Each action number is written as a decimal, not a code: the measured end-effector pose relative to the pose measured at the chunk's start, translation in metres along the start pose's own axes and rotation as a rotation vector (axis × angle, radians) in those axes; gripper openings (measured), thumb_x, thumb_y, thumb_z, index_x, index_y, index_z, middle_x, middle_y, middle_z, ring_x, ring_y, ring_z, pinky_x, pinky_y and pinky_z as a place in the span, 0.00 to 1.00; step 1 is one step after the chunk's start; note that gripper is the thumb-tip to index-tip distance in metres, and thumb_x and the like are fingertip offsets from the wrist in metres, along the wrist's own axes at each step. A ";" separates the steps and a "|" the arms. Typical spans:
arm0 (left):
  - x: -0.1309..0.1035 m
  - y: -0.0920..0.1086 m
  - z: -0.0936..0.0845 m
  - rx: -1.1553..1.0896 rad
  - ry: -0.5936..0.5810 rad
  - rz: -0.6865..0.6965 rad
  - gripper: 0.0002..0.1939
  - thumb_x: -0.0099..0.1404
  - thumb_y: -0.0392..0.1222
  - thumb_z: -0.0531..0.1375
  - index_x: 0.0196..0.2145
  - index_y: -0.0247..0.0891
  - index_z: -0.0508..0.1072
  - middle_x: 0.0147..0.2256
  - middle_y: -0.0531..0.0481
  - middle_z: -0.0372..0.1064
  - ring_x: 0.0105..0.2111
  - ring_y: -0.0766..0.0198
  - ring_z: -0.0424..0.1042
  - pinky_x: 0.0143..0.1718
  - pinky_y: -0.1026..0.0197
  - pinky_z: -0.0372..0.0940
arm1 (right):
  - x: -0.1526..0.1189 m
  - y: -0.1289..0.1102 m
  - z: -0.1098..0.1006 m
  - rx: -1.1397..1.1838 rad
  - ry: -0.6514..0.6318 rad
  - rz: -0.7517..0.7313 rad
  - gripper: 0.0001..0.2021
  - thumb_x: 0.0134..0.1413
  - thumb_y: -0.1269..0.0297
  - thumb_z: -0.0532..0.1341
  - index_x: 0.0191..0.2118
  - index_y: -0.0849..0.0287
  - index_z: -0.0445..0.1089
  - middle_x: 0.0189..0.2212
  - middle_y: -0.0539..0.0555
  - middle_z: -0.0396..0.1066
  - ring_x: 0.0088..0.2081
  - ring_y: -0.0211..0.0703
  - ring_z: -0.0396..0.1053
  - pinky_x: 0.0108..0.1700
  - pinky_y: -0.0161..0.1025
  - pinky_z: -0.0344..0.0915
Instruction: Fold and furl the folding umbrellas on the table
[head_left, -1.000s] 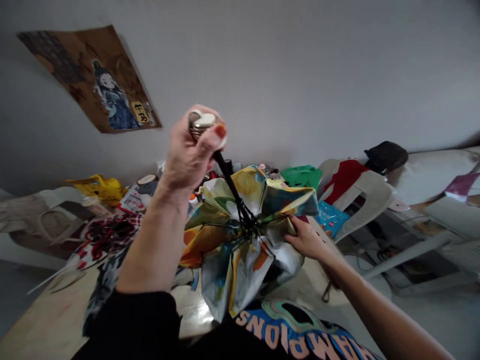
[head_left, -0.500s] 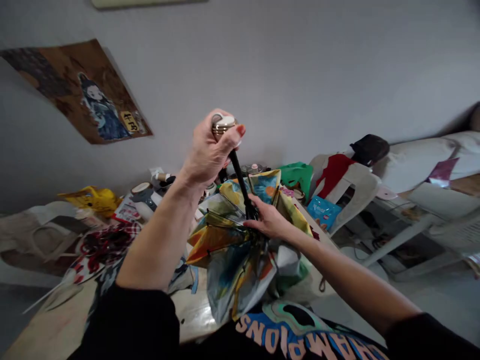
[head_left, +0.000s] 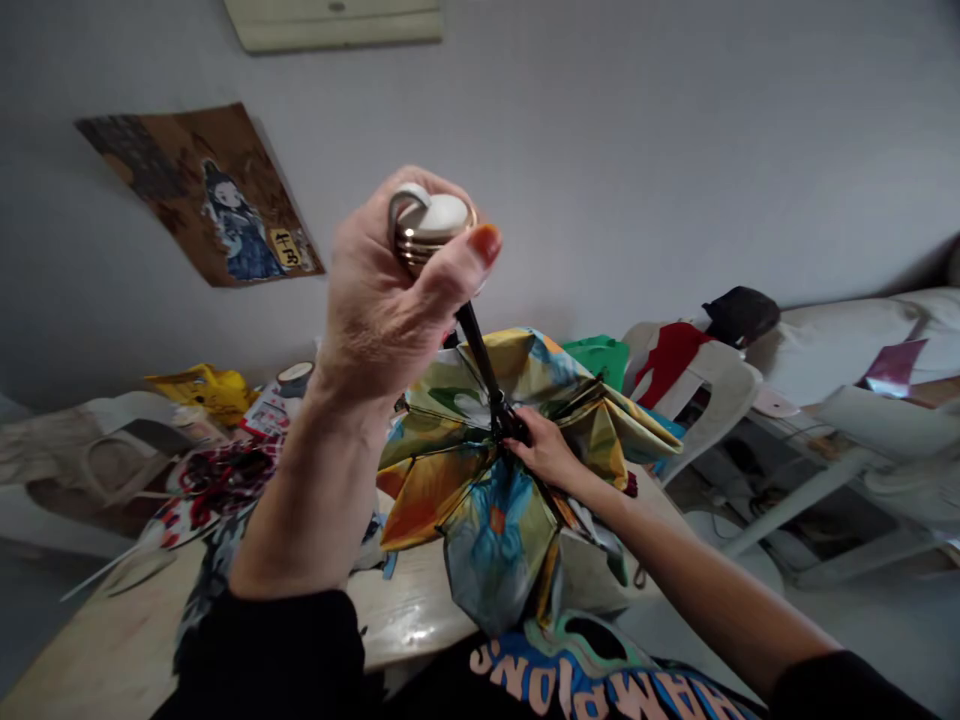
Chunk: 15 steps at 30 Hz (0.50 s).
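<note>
While gripping the handle (head_left: 441,218) of a part-spread umbrella (head_left: 491,535) above the table (head_left: 405,615) in the left hand (head_left: 386,290), seems to be handling the hub with a curled right hand (head_left: 551,452). Next, keep handle steady, mind the ribs (head_left: 456,448).

Your one camera sits on your head. It looks forward and down, past your left hand (head_left: 390,295), which is up close, to your right hand (head_left: 549,455) farther off, the table (head_left: 112,635) below and the wall (head_left: 637,170) ahead.
</note>
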<state>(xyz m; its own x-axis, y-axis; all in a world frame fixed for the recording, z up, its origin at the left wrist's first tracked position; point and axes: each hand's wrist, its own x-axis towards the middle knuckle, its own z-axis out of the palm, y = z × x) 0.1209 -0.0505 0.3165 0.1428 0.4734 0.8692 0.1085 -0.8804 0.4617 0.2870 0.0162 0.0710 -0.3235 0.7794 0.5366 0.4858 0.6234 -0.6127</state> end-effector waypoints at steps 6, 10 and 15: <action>-0.008 -0.040 0.005 -0.013 -0.068 -0.110 0.18 0.58 0.55 0.64 0.30 0.39 0.64 0.21 0.59 0.59 0.16 0.76 0.55 0.13 0.70 0.51 | -0.026 0.001 0.008 0.119 -0.127 0.253 0.23 0.42 0.71 0.65 0.48 0.63 0.65 0.37 0.53 0.67 0.30 0.38 0.65 0.36 0.38 0.64; -0.025 -0.074 -0.002 -0.095 -0.101 -0.256 0.15 0.59 0.51 0.63 0.32 0.39 0.63 0.21 0.60 0.58 0.14 0.77 0.53 0.13 0.70 0.50 | -0.051 -0.022 -0.013 0.246 -0.111 0.243 0.22 0.50 0.65 0.62 0.52 0.62 0.64 0.29 0.49 0.67 0.25 0.36 0.65 0.30 0.34 0.64; -0.055 -0.097 -0.003 -0.041 -0.171 -0.311 0.10 0.61 0.45 0.61 0.32 0.38 0.63 0.22 0.60 0.57 0.17 0.76 0.54 0.18 0.70 0.51 | -0.063 -0.003 -0.047 0.025 0.229 0.237 0.15 0.53 0.61 0.59 0.45 0.61 0.71 0.36 0.56 0.73 0.30 0.40 0.68 0.34 0.38 0.66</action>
<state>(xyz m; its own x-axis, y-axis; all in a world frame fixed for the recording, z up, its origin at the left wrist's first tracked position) 0.1000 0.0093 0.2244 0.2725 0.7134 0.6455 0.1335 -0.6925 0.7090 0.3443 -0.0378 0.0668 -0.0114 0.8705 0.4921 0.5043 0.4300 -0.7489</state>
